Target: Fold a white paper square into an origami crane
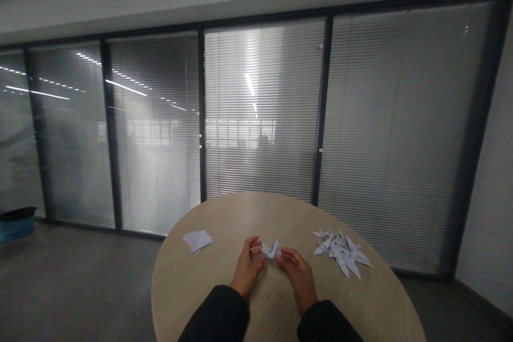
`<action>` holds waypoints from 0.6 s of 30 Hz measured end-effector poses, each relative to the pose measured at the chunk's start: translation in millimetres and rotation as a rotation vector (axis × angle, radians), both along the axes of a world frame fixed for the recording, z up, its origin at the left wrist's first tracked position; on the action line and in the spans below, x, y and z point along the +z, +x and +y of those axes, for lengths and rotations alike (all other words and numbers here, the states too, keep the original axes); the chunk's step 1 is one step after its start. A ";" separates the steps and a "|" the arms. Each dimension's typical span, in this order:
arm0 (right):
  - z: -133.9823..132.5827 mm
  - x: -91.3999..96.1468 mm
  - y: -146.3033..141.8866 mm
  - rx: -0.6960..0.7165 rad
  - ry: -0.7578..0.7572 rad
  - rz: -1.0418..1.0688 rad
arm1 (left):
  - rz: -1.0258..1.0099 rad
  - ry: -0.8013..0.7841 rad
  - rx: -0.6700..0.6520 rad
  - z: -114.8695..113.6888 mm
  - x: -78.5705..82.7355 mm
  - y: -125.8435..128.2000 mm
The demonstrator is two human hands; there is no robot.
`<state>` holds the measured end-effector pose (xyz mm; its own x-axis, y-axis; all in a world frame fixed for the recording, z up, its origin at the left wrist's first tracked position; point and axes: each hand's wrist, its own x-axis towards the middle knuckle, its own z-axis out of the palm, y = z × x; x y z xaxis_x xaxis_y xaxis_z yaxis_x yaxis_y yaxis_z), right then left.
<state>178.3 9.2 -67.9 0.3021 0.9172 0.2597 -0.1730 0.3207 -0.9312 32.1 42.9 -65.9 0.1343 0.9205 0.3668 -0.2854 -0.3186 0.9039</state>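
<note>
Between my two hands, over the middle of the round table (272, 310), is a partly folded white origami paper (271, 250) with pointed parts sticking up. My left hand (249, 266) pinches its left side between thumb and fingers. On the right side, the fingers and thumb of my right hand (295, 272) are closed on the paper's edge. A pile of folded white paper cranes (340, 250) lies to the right of my right hand. Off to the left rests a small stack of flat white paper sheets (197, 240), slightly fanned out.
The wooden tabletop has a curved edge all round. Behind it stands a glass partition (260, 165) with blinds and dark frames. A blue bin (16, 228) with a black liner sits on the grey floor at far left. A white wall (487, 224) rises at right.
</note>
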 end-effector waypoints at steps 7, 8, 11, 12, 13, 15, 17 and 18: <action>0.5 0.8 -2.3 0.030 0.006 -0.003 | -0.043 -0.006 0.000 -7.3 10.5 -1.3; 0.6 0.7 -2.5 0.031 0.004 -0.009 | -0.046 -0.006 0.005 -7.1 11.3 -1.5; 0.8 0.8 -3.1 0.019 -0.007 -0.023 | -0.053 -0.003 0.005 -5.5 11.4 -1.5; 0.8 1.0 -3.2 0.015 -0.012 -0.027 | -0.052 0.000 -0.001 -4.9 10.9 -1.4; 0.7 1.4 -3.3 0.014 -0.016 -0.034 | -0.050 0.002 -0.009 -4.6 10.4 -1.2; -0.1 2.6 -3.6 0.019 -0.019 -0.052 | -0.042 0.005 -0.030 -4.6 9.4 -1.2; -1.6 4.4 -4.1 0.035 -0.011 -0.078 | -0.028 0.009 -0.047 -5.2 8.7 -1.6; -2.6 5.5 -4.6 0.045 -0.006 -0.092 | -0.014 0.015 -0.052 -5.4 8.5 -1.9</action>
